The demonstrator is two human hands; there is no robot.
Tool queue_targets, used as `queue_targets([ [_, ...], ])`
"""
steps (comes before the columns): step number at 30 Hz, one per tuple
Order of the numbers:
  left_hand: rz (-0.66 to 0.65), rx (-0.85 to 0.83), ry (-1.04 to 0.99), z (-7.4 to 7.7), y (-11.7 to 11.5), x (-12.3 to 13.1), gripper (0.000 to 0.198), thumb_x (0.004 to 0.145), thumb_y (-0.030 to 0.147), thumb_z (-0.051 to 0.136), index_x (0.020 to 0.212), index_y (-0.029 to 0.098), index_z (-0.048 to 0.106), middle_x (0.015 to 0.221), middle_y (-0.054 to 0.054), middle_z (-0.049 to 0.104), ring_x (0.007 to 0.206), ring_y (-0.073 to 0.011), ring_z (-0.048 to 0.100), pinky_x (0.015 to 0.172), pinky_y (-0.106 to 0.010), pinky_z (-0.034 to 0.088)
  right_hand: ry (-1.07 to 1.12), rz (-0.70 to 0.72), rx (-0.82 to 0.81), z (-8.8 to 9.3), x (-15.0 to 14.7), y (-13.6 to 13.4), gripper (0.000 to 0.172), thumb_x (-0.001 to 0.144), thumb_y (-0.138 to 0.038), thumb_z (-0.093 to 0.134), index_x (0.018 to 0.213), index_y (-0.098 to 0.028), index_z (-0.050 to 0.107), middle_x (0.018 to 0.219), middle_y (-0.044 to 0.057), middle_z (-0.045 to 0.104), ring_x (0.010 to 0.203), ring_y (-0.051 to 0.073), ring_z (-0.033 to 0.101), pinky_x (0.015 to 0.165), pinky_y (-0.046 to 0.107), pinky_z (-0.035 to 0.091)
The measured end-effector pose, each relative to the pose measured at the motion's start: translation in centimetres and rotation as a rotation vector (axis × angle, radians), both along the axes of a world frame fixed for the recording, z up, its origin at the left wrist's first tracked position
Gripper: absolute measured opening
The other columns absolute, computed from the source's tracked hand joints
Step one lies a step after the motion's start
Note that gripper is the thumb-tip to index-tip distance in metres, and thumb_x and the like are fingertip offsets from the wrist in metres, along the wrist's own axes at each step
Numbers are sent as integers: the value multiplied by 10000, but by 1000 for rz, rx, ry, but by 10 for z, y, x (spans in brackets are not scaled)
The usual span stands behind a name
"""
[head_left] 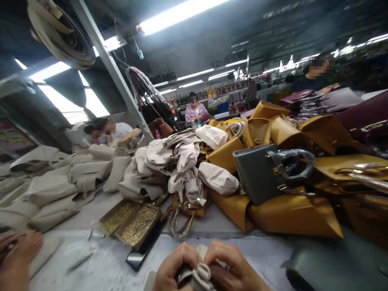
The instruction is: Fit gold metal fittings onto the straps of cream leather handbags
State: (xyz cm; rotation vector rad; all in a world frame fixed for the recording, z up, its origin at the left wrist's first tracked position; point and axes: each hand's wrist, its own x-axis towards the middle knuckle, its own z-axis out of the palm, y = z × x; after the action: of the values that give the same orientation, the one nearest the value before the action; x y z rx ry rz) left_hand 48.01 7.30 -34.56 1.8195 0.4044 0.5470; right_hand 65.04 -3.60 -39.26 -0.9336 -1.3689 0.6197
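At the bottom centre, my left hand (176,264) and my right hand (232,264) are close together, fingers curled and closed. Between them they pinch a beige bag piece (203,273), which is folded and has a rolled loop at its front. The rest of the piece drops out of the picture. Just beyond my hands lie a dark phone (138,258) and a box (157,216) of small gold-coloured metal parts. A small tan bag with looped handles (182,220) rests past them.
Beige bag pieces (51,190) are heaped at left, off-white pouches (184,157) in the middle, mustard bags (297,214) and a grey-green handbag (256,173) at right. Another person's hand (22,258) works at lower left. A metal post (112,66) slants behind the heap.
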Motion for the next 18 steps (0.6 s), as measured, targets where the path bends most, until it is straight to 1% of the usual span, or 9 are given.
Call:
queue_targets([
  [2, 16, 30, 1, 3, -5, 3, 93, 792, 192, 738, 793, 187, 646, 826, -25, 659, 794, -170, 630, 738, -248, 489, -33, -34, -33, 2, 0, -5, 237, 1060, -373, 532, 958, -210, 671, 858, 26, 642, 796, 152, 590, 745, 253, 452],
  [3, 35, 45, -10, 4, -7, 6, 87, 774, 143, 718, 798, 182, 644, 834, -23, 660, 806, -169, 633, 749, -248, 489, -54, -40, -40, 3, 0, -6, 221, 1071, -346, 510, 980, -212, 660, 875, 27, 631, 812, 156, 579, 755, 260, 450],
  [5, 38, 59, -37, 4, -10, 10, 106, 756, 104, 696, 820, 175, 649, 867, -30, 675, 838, -174, 646, 778, -259, 499, -91, -44, -30, 1, 2, -8, 195, 1083, -308, 473, 1017, -221, 635, 900, 28, 595, 836, 163, 554, 766, 274, 443],
  [9, 39, 71, -54, -3, -9, 13, 92, 807, 144, 720, 872, 169, 660, 931, -54, 700, 906, -189, 663, 849, -293, 517, -143, -65, -58, -6, 3, -7, 202, 1100, -308, 417, 1058, -230, 599, 894, 28, 536, 834, 179, 520, 766, 306, 431],
  [13, 26, 74, -42, -7, -6, 13, 109, 840, 200, 747, 890, 166, 657, 949, -67, 700, 933, -199, 668, 870, -305, 519, -150, -58, -126, -7, 3, -4, 305, 1108, -379, 383, 922, -215, 561, 844, 13, 494, 785, 170, 487, 722, 298, 399],
  [18, -5, 125, -17, -8, -5, 19, 94, 840, 189, 745, 892, 162, 671, 903, -56, 688, 872, -182, 649, 817, -285, 507, -66, 51, -232, -4, 11, -2, 445, 1093, -511, 367, 784, -212, 484, 775, -14, 439, 719, 153, 432, 666, 279, 350],
])
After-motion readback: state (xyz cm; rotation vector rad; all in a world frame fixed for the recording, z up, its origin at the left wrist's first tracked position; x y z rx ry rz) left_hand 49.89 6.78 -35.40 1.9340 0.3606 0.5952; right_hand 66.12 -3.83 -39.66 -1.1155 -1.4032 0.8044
